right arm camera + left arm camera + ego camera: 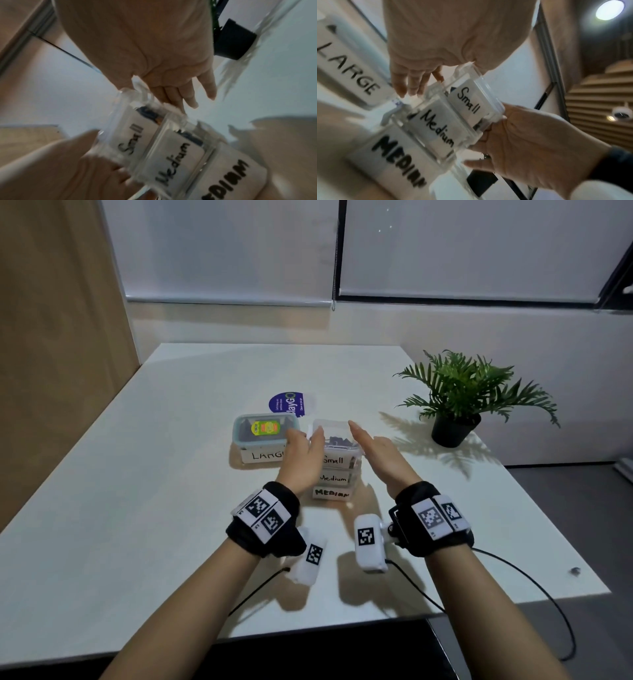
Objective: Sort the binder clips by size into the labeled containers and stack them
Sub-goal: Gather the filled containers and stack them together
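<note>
Three clear containers stand stacked at the table's middle: "Small" (337, 441) on top, "Medium" (334, 478) under it, and "MEDIUM" (331, 493) at the bottom. Dark binder clips show inside the top one. My left hand (308, 448) lies flat against the stack's left side, fingers straight. My right hand (364, 441) lies flat against its right side. In the left wrist view my left fingertips (409, 86) touch the side latches by the Small box (471, 100). In the right wrist view my right fingers (173, 97) touch the Small box (132, 139).
The lidded "LARGE" container (262, 440) stands just left of the stack, close to my left hand. A blue and white packet (291, 404) lies behind it. A potted plant (457, 405) stands at the right. One loose small dark object (575, 571) lies near the table's right front corner.
</note>
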Demonstrator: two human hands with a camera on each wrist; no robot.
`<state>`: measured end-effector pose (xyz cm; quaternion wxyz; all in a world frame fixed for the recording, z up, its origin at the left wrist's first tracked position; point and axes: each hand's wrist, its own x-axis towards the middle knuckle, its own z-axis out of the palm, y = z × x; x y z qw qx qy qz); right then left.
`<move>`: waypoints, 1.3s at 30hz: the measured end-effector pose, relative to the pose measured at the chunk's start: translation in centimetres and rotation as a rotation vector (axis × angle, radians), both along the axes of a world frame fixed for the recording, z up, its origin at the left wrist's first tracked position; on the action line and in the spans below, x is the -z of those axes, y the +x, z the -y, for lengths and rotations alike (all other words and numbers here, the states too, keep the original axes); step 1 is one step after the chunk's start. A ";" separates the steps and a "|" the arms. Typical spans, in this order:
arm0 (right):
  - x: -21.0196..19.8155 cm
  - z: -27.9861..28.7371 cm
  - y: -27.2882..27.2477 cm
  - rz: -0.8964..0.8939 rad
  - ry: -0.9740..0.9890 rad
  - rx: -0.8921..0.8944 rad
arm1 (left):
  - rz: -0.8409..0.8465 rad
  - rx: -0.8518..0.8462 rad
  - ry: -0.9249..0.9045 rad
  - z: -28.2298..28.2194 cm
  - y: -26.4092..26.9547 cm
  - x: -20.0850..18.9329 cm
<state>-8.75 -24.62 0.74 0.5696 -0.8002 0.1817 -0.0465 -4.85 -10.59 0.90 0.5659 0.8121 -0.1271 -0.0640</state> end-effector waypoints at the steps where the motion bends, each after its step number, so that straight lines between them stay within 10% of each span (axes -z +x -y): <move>1: 0.1 -0.3 0.1 0.045 -0.036 0.010 | -0.060 0.015 -0.066 0.2 -0.3 -0.1; 14: -1.2 -0.8 0.5 0.158 -0.418 0.108 | 0.060 0.026 -0.131 2.0 1.1 1.0; 23: -1.6 -0.9 0.7 0.098 -0.544 0.145 | 0.168 0.154 0.215 0.3 2.7 -0.8; 28: -2.5 -2.8 -1.7 0.236 -0.788 -0.144 | 0.210 -0.018 0.663 -4.2 8.1 -0.4; 32: -1.7 -2.5 -1.6 0.142 -0.996 -0.229 | 0.126 0.214 1.026 -4.9 9.5 1.1; 39: -1.1 2.0 -0.2 0.193 -1.033 -0.216 | 0.231 0.242 1.048 -3.1 4.6 2.2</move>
